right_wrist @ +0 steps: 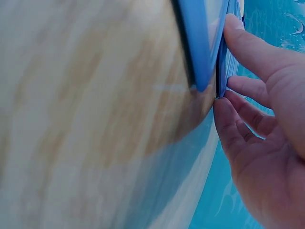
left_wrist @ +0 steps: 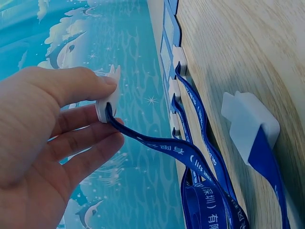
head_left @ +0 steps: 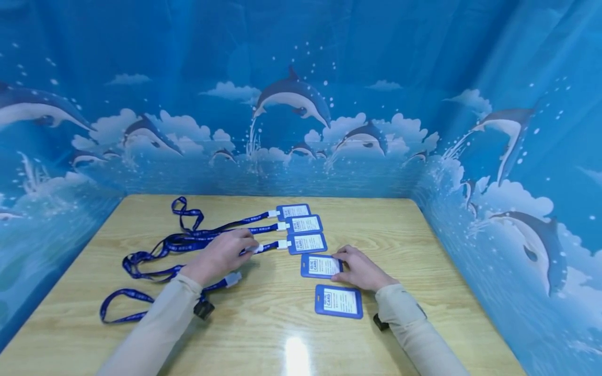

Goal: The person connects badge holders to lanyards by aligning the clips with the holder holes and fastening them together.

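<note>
Between thumb and fingers, my left hand [head_left: 226, 251] pinches the white clip [left_wrist: 107, 98] of a blue lanyard [left_wrist: 176, 149], raised off the table. My right hand [head_left: 361, 268] grips the right end of a blue card holder [head_left: 321, 266], thumb and fingers on its edges; the holder appears to lie on the table. Nearer the front lies another blue card holder [head_left: 338, 302] without a strap. Another lanyard's white clip [head_left: 232, 279] rests on the table near my left forearm. Behind, three card holders [head_left: 307, 243] are joined to lanyards by white clips.
Lanyard straps [head_left: 162, 253] lie looped and overlapping across the left side of the wooden table [head_left: 263, 334]. One separate strap loop [head_left: 119, 308] lies at the front left. A blue dolphin-print curtain [head_left: 226, 172] borders the table's back and sides.
</note>
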### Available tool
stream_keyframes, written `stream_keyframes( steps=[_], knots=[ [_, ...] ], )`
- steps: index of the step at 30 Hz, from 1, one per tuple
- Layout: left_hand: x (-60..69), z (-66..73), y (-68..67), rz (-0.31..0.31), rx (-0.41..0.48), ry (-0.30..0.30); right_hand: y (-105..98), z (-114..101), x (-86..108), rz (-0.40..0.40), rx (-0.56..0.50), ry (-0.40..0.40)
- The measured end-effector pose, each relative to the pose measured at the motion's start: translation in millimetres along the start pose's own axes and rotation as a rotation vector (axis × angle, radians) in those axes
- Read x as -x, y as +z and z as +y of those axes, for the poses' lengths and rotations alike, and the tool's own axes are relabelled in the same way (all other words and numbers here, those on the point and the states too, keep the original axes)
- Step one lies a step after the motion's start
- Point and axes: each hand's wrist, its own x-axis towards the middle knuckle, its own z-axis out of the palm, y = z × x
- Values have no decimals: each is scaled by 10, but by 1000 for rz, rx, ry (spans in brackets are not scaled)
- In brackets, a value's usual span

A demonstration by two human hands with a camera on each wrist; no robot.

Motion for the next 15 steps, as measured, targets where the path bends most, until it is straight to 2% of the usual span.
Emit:
stream_keyframes(
  steps=[15],
  knots=[
    [-44,10,54,-2,13,14,-14,-19,-6,-14,-8,3]
  ],
)
